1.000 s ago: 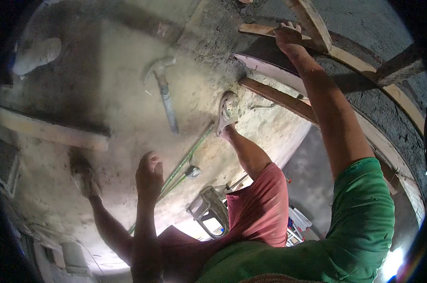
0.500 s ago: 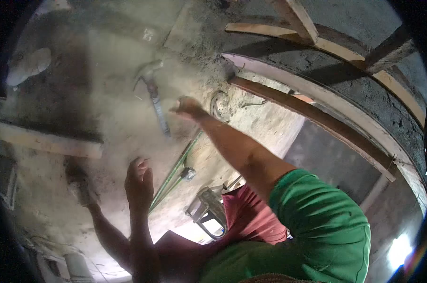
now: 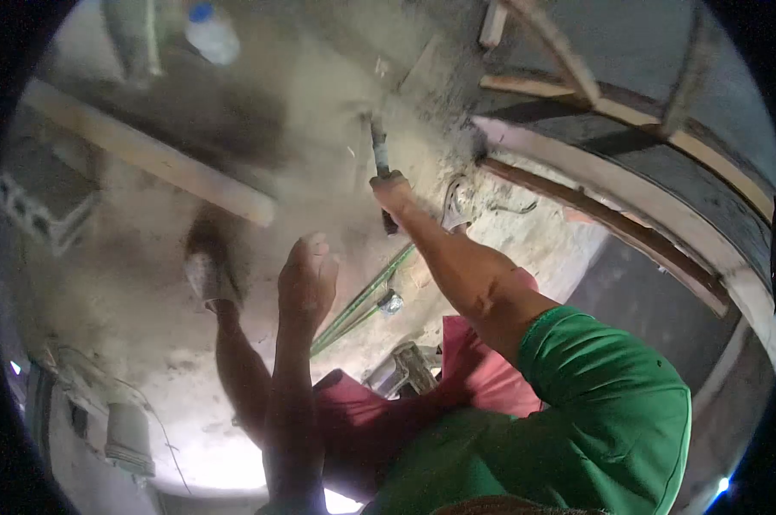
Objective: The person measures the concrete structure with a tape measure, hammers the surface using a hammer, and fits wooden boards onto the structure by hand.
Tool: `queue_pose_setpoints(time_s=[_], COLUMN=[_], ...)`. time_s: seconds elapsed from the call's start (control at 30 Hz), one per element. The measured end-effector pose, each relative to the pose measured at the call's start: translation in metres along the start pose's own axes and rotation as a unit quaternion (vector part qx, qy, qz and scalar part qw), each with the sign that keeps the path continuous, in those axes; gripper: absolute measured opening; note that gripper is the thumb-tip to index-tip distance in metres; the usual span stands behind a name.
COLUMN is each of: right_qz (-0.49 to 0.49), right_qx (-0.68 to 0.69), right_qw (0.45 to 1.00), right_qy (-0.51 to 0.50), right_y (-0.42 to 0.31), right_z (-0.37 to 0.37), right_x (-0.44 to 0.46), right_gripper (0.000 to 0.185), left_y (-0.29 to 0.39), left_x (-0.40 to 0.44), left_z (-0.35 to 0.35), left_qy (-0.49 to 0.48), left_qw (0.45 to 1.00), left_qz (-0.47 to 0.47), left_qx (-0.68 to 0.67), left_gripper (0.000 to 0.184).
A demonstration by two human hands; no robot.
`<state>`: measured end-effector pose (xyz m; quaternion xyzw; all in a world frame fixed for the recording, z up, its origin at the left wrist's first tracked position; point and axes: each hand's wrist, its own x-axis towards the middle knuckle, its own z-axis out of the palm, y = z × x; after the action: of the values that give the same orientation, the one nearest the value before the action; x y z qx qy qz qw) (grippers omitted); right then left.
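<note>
My right hand [image 3: 392, 193] is closed around the handle of a hammer [image 3: 381, 154]. The hammer's head points away from me and is blurred, close above the dusty floor; the dark handle end shows below my fist. My left hand [image 3: 309, 275] is held over the floor to the left, fingers loosely curled and thumb a little apart, with nothing visible in it. Left of that hand is my shod foot [image 3: 208, 275].
A wooden plank [image 3: 147, 154] lies ahead on the left, near a hollow concrete block [image 3: 45, 197]. Further off is a blue-capped bottle [image 3: 212, 39]. A green strip [image 3: 362, 296] runs between my arms. Curved wooden framing [image 3: 611, 193] stands right; a bucket [image 3: 130, 438] stands lower left.
The hammer lay on the floor with my right hand beside it; now that hand has taken hold of its handle. The view has swung left, bringing the block and bottle in.
</note>
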<state>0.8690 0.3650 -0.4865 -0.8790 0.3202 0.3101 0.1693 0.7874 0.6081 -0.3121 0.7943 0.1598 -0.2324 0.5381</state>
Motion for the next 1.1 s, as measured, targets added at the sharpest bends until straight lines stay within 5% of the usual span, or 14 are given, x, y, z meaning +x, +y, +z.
queue_pose_setpoints(time_s=[0.07,0.13,0.2,0.37,0.4,0.47,0.5,0.53,0.6,0.63,0.67,0.73,0.93,1.1], right_qz=[0.024,-0.064,-0.257,-0.259,-0.154,-0.043,-0.020,0.001,0.015,0.033,0.049,0.045,0.140,0.167], right_qx=[0.055,-0.195,-0.341,-0.269,-0.256,-0.202,-0.196,-0.191,-0.134,-0.105,-0.089,-0.069,0.091,0.134], right_qw=[0.993,0.947,0.888,0.918,0.941,0.963,0.968,0.970,0.977,0.977,0.977,0.969,0.952,0.936], right_qy=[-0.104,-0.246,-0.172,-0.132,-0.157,-0.175,-0.158,-0.152,-0.167,-0.184,-0.190,-0.234,-0.255,-0.279], right_y=[-0.043,-0.061,-0.035,-0.023,-0.025,-0.009,0.007,0.027,0.068,0.079,0.090,0.131,0.238,0.330], right_z=[-0.084,-0.174,-0.244,-0.368,-0.376,-0.380,-0.372,-0.374,-0.365,-0.363,-0.362,-0.328,-0.289,-0.220], right_x=[-0.034,-0.085,-0.150,-0.375,-0.408,-0.451,-0.462,-0.448,-0.456,-0.458,-0.464,-0.449,-0.540,-0.615], right_gripper=[0.027,0.029,0.033,0.031,0.030,0.030,0.027,0.025,0.026,0.027,0.026,0.024,0.022,0.020], left_y=[-0.005,-0.039,-0.083,-0.139,-0.127,-0.126,-0.169,-0.183,-0.165,-0.173,-0.145,-0.119,-0.005,0.115], left_x=[-0.013,-0.030,-0.057,-0.136,-0.158,-0.191,-0.201,-0.209,-0.262,-0.293,-0.342,-0.379,-0.351,-0.270], left_z=[-0.026,-0.042,-0.064,-0.151,-0.188,-0.277,-0.317,-0.336,-0.400,-0.424,-0.439,-0.473,-0.441,-0.379], left_qy=[0.001,0.073,0.013,0.019,0.007,-0.028,-0.024,0.039,-0.046,-0.214,-0.068,-0.284,-0.198,-0.124], left_qw=[0.999,0.997,0.997,0.985,0.981,0.980,0.882,0.877,0.885,0.808,0.854,0.655,0.848,0.947], left_qz=[0.015,0.001,0.044,0.029,-0.005,0.158,0.324,0.338,0.196,-0.054,0.042,-0.056,-0.158,-0.076], left_qx=[-0.031,-0.034,0.056,-0.167,-0.194,0.119,0.341,0.340,0.420,0.546,0.514,0.698,0.466,0.285], left_gripper=[0.040,0.041,0.036,0.021,0.019,0.019,0.022,0.018,0.023,0.036,0.029,0.025,0.028,0.031])
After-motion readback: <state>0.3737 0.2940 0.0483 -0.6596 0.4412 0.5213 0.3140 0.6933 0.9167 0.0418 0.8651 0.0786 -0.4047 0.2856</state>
